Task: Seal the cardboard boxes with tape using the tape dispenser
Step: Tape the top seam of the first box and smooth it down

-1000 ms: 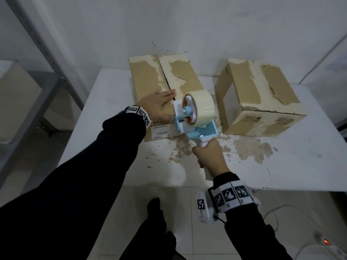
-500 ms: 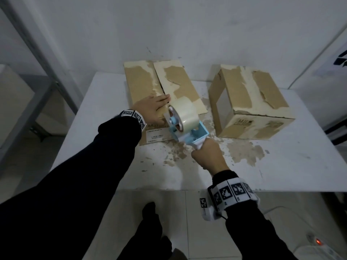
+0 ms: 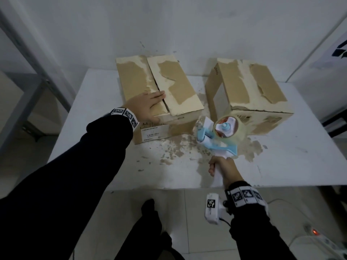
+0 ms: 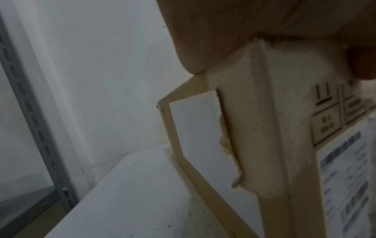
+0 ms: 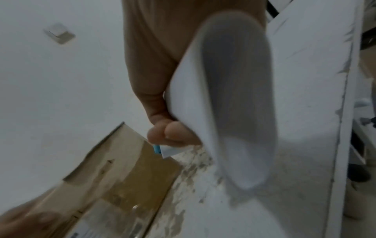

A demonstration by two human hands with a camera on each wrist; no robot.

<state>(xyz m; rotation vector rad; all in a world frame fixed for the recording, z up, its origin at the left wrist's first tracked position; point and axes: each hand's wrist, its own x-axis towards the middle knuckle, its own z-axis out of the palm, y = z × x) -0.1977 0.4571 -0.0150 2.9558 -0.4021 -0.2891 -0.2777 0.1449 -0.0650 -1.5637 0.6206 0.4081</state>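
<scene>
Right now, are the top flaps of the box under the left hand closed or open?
Closed but untaped: the left box flaps lie flat, bare seam, left hand pressing them.

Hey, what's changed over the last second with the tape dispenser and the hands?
The right hand, still gripping the tape dispenser, pulled it back off the left box, toward the person and rightward over the table. The left hand stayed flat on that box; both boxes stayed put.

The right hand (image 3: 223,168) has drawn the tape dispenser (image 3: 218,136) off the left box (image 3: 155,98), toward the right box (image 3: 249,94).
</scene>
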